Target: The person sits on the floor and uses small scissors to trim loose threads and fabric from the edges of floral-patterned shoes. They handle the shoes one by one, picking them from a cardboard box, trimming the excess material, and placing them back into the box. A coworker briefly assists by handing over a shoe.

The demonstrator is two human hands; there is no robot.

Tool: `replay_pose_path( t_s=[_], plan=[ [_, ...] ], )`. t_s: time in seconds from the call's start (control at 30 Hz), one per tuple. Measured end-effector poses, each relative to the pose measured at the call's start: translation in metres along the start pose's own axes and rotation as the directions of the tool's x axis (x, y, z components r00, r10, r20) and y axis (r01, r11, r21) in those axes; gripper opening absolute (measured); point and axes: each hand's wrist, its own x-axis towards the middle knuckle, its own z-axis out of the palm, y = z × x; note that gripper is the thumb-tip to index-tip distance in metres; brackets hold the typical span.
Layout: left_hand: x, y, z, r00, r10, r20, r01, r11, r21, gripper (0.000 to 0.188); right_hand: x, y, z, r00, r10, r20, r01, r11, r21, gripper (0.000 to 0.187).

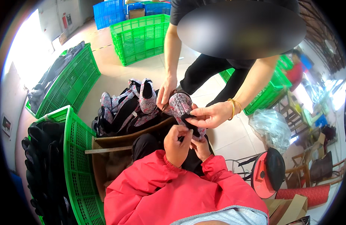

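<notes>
A floral-patterned shoe [179,104] with black trim is held up in front of me. A person in dark clothes, facing me, grips it with both hands, one at its upper left, one on the black trim. My left hand [176,144] is closed in a pinch just below that trim; what lies between its fingertips is too small to make out. Beside it, my right hand [201,148] has its fingers closed round the lower end of the floral piece. Several similar floral shoes [147,98] with black linings lie heaped to the left.
Green crates stand at left: one [69,150] with black shoes, another [64,84] with grey pieces. A further green crate [139,37] is at the back. A wooden-edged box [101,144] sits by my left knee. At right are a transparent plastic bag [270,129] and a red-and-black seat [268,172].
</notes>
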Motion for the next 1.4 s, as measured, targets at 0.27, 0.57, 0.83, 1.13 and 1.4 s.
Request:
replay_pose_path(
  t_s=[0.27,0.57,0.83,1.13,1.4],
  plan=[
    [0.018,0.005,-0.013,0.928,0.288,-0.236,-0.182,0.904,0.387,0.043,-0.001,0.000,-0.003,1.000,0.007,0.022,-0.006,0.999,-0.035,0.049],
    [0.036,0.004,-0.016,0.869,0.472,-0.149,-0.326,0.773,0.544,0.039,0.001,0.010,-0.015,0.996,0.031,0.082,-0.018,0.987,-0.160,0.036],
    [0.033,0.022,-0.050,0.862,0.485,-0.148,-0.344,0.774,0.532,0.025,-0.003,-0.031,0.021,0.976,-0.217,0.008,0.201,0.893,-0.403,0.021],
    [-0.004,0.044,-0.108,0.954,0.299,-0.003,-0.230,0.739,0.633,0.019,0.000,-0.135,0.121,0.805,-0.525,0.276,0.593,0.702,-0.394,0.022],
    [-0.029,0.009,-0.136,0.956,0.282,-0.080,-0.153,0.713,0.685,0.020,0.072,-0.106,0.137,0.721,-0.521,0.457,0.672,0.364,-0.645,0.043]
  ],
)
